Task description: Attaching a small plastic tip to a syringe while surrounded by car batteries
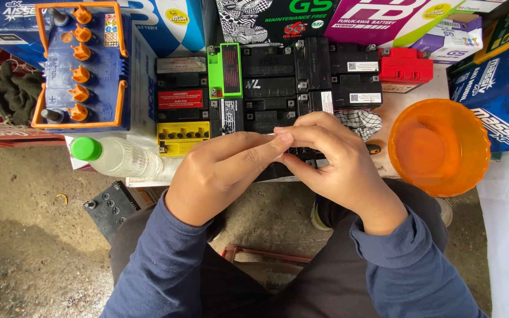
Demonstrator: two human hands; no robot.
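My left hand (222, 171) and my right hand (331, 159) meet over a small black battery (278, 171) at the near edge of a low white table (407, 106). The fingertips of both hands pinch together at something small and pale that I cannot make out. The battery is mostly hidden under my hands. Behind them lie several small motorcycle batteries: black ones (278, 88), one with a green top (225, 70), a yellow one (182, 136) and a red one (406, 68).
An orange plastic bowl (440, 147) stands to the right. A clear bottle with a green cap (113, 156) lies to the left. A large blue battery with orange caps (81, 65) sits at the back left. Another black battery (110, 206) lies on the floor. Cardboard boxes line the back.
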